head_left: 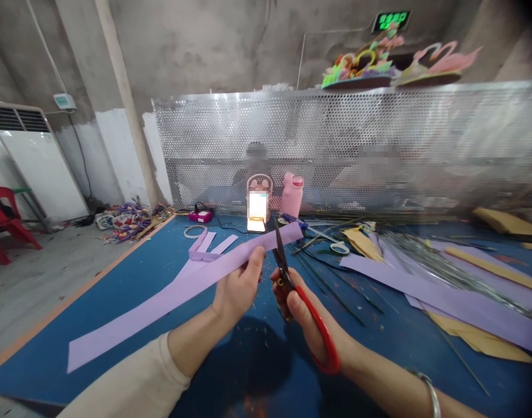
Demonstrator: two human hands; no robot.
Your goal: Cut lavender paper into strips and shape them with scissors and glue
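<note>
My left hand [242,284] pinches a long lilac paper strip [170,296] close to its right end. The strip slants down to the left, above the blue table [130,354]. My right hand [307,316] grips red-handled scissors [320,331], blades pointing up. The dark blades straddle the strip just right of my left thumb, and part of the strip shows beyond them. Behind the held strip, folded and cut lilac paper pieces [200,252] lie on the table.
A lit phone [257,212] stands at the back beside a pink bottle [292,194]. Tape rolls [339,248] lie on both sides. At right are wire stems [457,276], lilac sheets [405,284] and yellow paper [478,337]. A perforated metal panel [205,139] closes the back.
</note>
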